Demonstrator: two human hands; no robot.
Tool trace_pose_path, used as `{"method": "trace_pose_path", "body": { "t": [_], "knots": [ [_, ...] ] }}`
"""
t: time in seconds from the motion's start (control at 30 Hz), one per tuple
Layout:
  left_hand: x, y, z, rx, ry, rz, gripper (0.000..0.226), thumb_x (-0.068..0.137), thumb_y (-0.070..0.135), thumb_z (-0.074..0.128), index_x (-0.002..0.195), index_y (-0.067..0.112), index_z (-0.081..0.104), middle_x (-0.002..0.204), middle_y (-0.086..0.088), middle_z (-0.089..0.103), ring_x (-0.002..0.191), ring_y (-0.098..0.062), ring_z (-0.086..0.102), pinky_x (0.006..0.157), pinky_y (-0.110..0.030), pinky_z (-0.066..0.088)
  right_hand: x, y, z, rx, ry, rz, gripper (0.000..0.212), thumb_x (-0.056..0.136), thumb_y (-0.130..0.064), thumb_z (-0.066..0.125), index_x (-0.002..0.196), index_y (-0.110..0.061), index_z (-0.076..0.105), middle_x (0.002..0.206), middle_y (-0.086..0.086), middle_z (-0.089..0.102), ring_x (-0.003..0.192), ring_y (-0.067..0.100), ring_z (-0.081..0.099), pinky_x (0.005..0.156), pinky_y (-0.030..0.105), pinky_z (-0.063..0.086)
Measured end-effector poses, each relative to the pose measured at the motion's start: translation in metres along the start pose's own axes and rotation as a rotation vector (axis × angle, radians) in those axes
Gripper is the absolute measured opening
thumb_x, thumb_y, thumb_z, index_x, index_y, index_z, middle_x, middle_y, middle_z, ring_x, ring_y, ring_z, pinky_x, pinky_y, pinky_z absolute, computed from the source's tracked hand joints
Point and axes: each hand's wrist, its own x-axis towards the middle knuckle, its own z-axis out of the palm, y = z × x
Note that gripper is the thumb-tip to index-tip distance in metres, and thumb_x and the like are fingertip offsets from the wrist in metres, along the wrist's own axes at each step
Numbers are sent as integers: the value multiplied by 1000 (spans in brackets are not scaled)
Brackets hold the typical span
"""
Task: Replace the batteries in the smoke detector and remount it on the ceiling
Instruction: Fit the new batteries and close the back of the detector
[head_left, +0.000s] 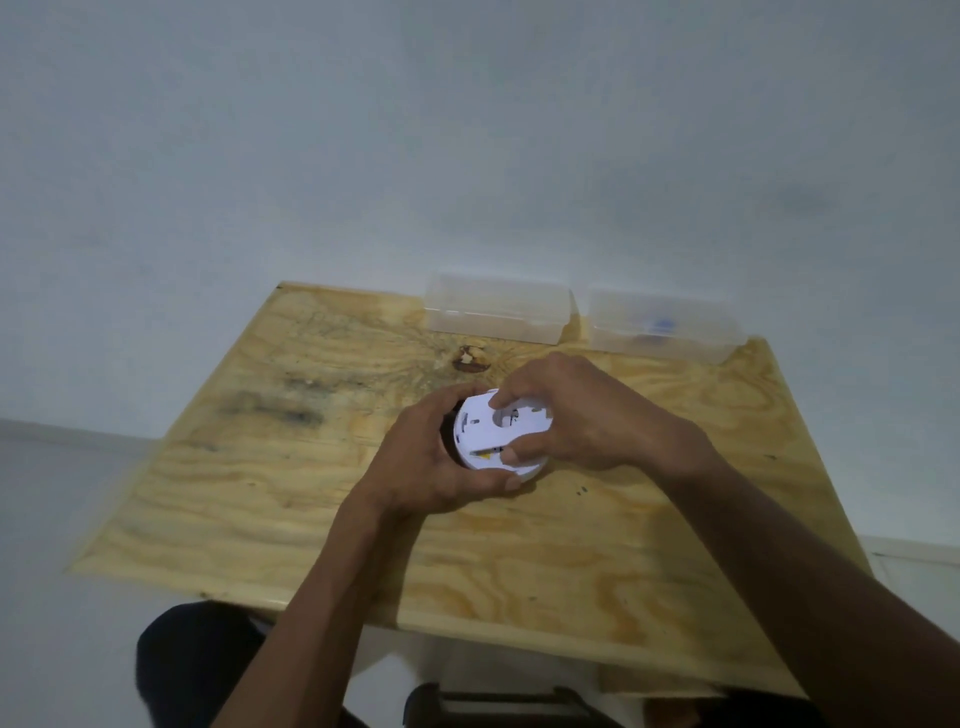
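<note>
A round white smoke detector (493, 431) is held just above the middle of a plywood table (311, 493), its back side turned up toward me. My left hand (441, 462) wraps around its left and lower rim. My right hand (587, 415) grips it from the right, with fingertips on the top edge and the thumb on the back plate near a small yellow mark. Much of the detector's right side is hidden under my right hand. No batteries are visible.
Two clear plastic boxes stand at the table's far edge against the pale wall: one (498, 309) at centre, one (667, 325) to its right with something blue inside. A dark knot (470, 358) marks the wood. My dark-clothed knees show below the near edge.
</note>
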Motion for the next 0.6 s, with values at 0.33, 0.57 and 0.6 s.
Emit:
{"method": "trace_pose_path", "body": {
  "t": [0.33,0.57,0.6],
  "knots": [
    [1,-2,-1,0,-27,-39,98,46,59,93,133,27,59,120,16,70,103,0,68,84,-24,59,3,5,11,0,-74,17,44,75,-38,82,115,-21,72,126,-2,63,108,15,52,85,35,47],
    [2,-6,0,19,-22,-63,98,44,58,92,132,27,59,119,15,70,102,1,68,83,-22,59,0,11,12,-26,-164,32,45,91,-34,67,135,-26,59,144,-4,44,127,19,31,101,39,39],
    [2,-7,0,18,-22,-62,99,44,59,92,132,26,60,118,15,70,101,2,68,83,-20,58,0,12,12,-22,-172,40,45,92,-33,67,136,-27,58,144,-5,43,127,18,31,101,39,39]
  ]
}}
